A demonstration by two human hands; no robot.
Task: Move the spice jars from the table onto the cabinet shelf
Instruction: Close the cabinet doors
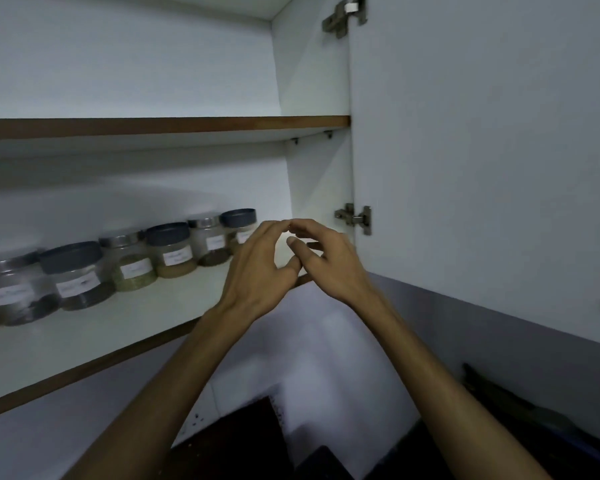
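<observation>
Several labelled spice jars stand in a row along the back of the lower cabinet shelf (84,337), from a silver-lidded jar (14,292) at the left to a dark-lidded jar (239,225) at the right. Both hands are raised at the shelf's right end, just right of the last jar. My left hand (257,268) and my right hand (326,258) face each other with fingers apart and fingertips nearly touching. Neither hand holds a jar.
The upper shelf (153,128) shows a brown front edge. The open cabinet door (482,150) stands at the right with two metal hinges (355,218). Below are a white wall and a dark countertop (243,441); no table is in view.
</observation>
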